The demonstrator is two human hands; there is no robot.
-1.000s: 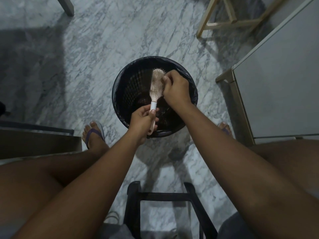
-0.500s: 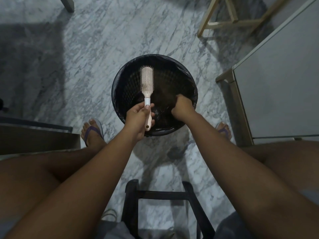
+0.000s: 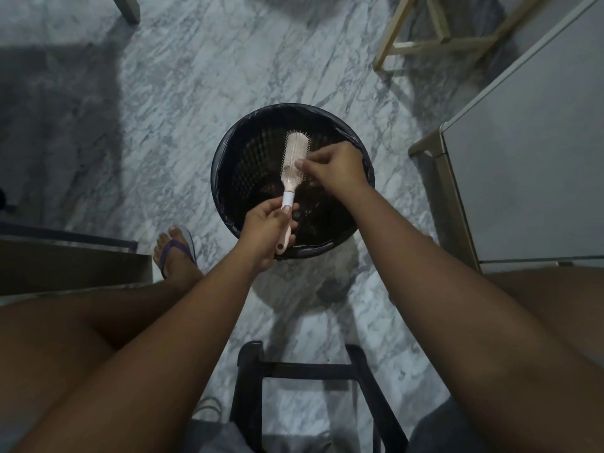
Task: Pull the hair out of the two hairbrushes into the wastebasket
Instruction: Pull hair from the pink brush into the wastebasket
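Hairbrush held over the wastebasket.
My left hand [image 3: 266, 228] was clenched around the hairbrush [image 3: 292, 173] handle above the wastebasket [image 3: 228, 152]; my right hand [image 3: 336, 168] had its fingertips [image 3: 299, 164] pinched together at the bristles.

Grey-veined marble floor [image 3: 202, 103] carries the black-lined wastebasket [image 3: 228, 197] at centre, a black stool frame [image 3: 251, 380] nearer, wooden legs [image 3: 392, 37] far right.

No text, label, brand or number can be read anywhere, neither on the brush [image 3: 294, 162] nor the wastebasket [image 3: 222, 178].
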